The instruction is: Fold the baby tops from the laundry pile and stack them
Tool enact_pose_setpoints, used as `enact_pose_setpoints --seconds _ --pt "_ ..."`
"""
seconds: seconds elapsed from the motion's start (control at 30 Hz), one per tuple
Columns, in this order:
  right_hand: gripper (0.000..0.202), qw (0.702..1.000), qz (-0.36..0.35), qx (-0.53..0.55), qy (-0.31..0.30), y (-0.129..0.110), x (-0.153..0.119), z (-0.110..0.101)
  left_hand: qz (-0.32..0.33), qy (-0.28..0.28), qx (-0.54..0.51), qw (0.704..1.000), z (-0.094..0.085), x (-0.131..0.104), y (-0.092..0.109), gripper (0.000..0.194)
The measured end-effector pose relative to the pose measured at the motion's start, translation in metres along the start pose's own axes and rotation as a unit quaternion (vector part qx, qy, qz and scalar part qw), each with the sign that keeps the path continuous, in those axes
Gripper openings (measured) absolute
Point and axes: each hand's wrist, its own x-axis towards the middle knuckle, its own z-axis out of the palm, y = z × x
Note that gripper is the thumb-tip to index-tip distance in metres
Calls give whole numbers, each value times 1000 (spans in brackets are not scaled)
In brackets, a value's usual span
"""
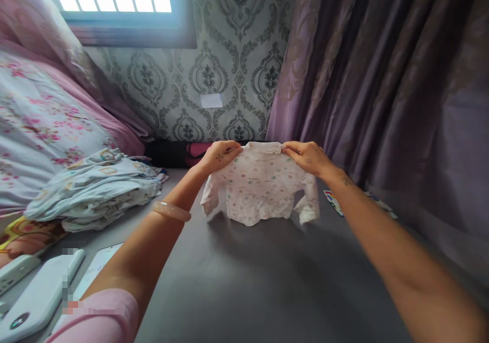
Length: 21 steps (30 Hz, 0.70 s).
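Pale pink and finely printed, spread out as a small long-sleeved shirt, pinched beside the collar by the left hand and the right hand, with thumbs closed against fingers. Held up over a grey sheet, not clearly touching or apart at the hem, between a heap of pale clothes at left and a purple curtain at right.

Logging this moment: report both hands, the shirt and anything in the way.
Left hand, right hand: pinching small printed shirt either side of its collar. Shirt spread between them. Clothes pile off left, not in the way.
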Motion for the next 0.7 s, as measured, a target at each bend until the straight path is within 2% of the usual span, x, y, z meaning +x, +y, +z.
enact_pose_setpoints --seconds 0.23,0.4,0.53,0.6,0.7 --pt "40 999 17 -26 23 -6 -2 -11 -8 16 110 994 -9 -9 8 38" --pt "49 996 -27 -28 86 -17 -9 -23 -51 105 69 991 -11 -23 18 33" --pt "55 988 -47 -89 117 -27 -23 -37 -15 149 39 988 -17 -37 27 33" --pt "57 984 -49 -118 120 -33 -34 -45 19 146 59 987 -26 -47 33 32" --pt "58 985 -59 -118 112 -45 -56 -62 81 114 101 985 -49 -65 48 33"
